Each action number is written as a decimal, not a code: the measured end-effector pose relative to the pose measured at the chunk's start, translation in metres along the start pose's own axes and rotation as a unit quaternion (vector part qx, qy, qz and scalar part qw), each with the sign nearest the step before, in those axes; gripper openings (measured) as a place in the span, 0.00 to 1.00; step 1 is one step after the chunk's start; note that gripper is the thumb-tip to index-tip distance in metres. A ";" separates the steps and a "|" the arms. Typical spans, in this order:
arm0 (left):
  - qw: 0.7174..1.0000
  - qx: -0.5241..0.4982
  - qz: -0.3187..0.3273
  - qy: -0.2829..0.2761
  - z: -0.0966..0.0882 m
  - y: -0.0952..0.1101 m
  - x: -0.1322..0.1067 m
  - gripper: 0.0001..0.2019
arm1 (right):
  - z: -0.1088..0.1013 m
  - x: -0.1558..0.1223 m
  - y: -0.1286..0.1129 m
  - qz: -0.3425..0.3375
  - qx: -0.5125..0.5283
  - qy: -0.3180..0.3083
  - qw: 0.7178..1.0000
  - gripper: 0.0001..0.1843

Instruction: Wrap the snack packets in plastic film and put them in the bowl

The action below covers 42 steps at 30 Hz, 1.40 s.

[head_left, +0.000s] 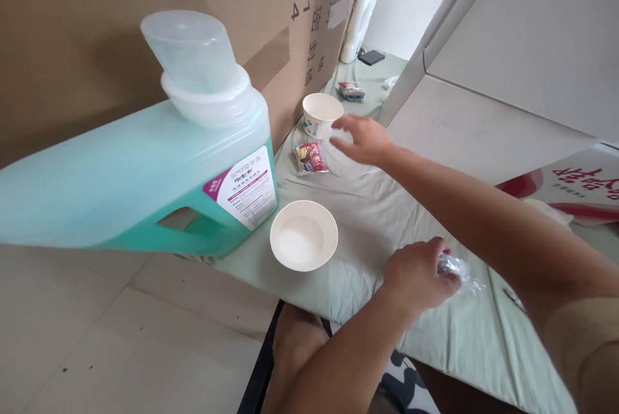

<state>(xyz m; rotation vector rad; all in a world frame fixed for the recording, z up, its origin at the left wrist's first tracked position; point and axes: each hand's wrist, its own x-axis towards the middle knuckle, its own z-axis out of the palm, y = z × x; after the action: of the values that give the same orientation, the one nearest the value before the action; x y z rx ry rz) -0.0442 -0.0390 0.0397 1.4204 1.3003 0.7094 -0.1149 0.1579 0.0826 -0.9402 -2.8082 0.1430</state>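
My right hand (363,138) reaches out over the pale green cloth (367,220), fingers stretched and apart, right beside a white paper cup (321,113). Something pale and translucent lies under its fingers; I cannot make it out. My left hand (416,277) is closed round a crumpled piece of clear plastic wrap (457,269) near the cloth's front edge. An empty white paper bowl (304,235) stands to the left of that hand. A small red snack packet (311,157) lies below the cup.
A big green detergent jug (130,182) with a clear cap lies on its side at the left, against a cardboard box (145,20). Behind are another packet (351,90), a phone (371,57) and a white bottle (363,8). A white cabinet (483,78) stands at the right.
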 end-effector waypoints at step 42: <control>1.000 0.002 -0.009 0.010 0.026 -0.001 0.046 0.14 | 0.040 -0.374 0.081 0.426 0.247 0.335 0.803 0.10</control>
<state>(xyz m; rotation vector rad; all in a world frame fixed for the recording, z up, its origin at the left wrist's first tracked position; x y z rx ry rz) -0.0103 -0.0034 0.0219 1.4065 1.3292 0.7098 0.2182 -0.0046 -0.0197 -1.6100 -1.4424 0.5043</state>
